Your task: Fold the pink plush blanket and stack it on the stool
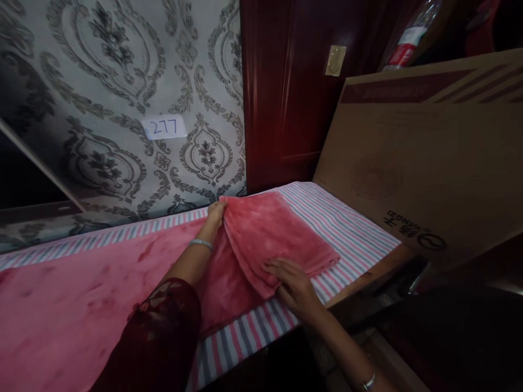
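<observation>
**Pink blanket, corner being folded over**

Item: pink blanket (102, 294), lying across a striped sheet (351, 228) on the bed; its right end is doubled back into a flap.

Left hand (215, 213): pinching the flap's far corner by the wallpapered wall (122, 81), fingers closed on the cloth.

Right hand (295, 286): lying flat, fingers spread, pressing the flap's near edge.

Handling judgement: the fold is likely coming out squarest if the far corner is being drawn level with the near one, the flat hand pinning the crease.

Adjacent: cardboard box (429, 163), leaning close by.
</observation>
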Action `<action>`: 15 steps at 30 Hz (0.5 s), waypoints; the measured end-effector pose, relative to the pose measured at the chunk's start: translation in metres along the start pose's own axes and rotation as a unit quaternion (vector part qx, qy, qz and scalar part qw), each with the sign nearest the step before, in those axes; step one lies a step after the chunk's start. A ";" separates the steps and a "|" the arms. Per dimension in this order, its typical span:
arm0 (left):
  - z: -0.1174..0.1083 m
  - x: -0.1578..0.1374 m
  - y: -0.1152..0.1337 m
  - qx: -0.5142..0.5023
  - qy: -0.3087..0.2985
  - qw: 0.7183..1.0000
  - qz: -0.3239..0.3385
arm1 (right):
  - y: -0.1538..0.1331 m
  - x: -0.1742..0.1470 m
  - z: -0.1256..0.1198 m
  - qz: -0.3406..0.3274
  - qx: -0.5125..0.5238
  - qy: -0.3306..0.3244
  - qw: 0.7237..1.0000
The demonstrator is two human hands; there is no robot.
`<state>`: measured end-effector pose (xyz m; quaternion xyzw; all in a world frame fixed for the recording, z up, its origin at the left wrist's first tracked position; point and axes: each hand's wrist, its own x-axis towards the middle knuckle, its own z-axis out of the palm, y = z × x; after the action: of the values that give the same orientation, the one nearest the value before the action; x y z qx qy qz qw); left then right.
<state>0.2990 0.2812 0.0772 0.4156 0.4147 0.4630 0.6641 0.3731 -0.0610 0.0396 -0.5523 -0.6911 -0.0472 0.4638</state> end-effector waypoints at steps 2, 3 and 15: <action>-0.013 -0.005 -0.003 0.024 0.007 1.000 -0.004 | -0.002 -0.006 0.009 -0.005 -0.002 -0.028 1.000; -0.017 -0.007 -0.005 0.036 0.009 0.999 -0.006 | -0.002 -0.008 0.013 -0.007 -0.004 -0.037 0.999; -0.001 -0.046 0.012 0.145 0.000 0.986 0.087 | -0.013 -0.001 0.026 0.000 -0.010 -0.039 0.999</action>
<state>0.2843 0.2402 0.0959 0.5418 0.4401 0.4540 0.5537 0.3478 -0.0521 0.0297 -0.5588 -0.7079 -0.0327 0.4308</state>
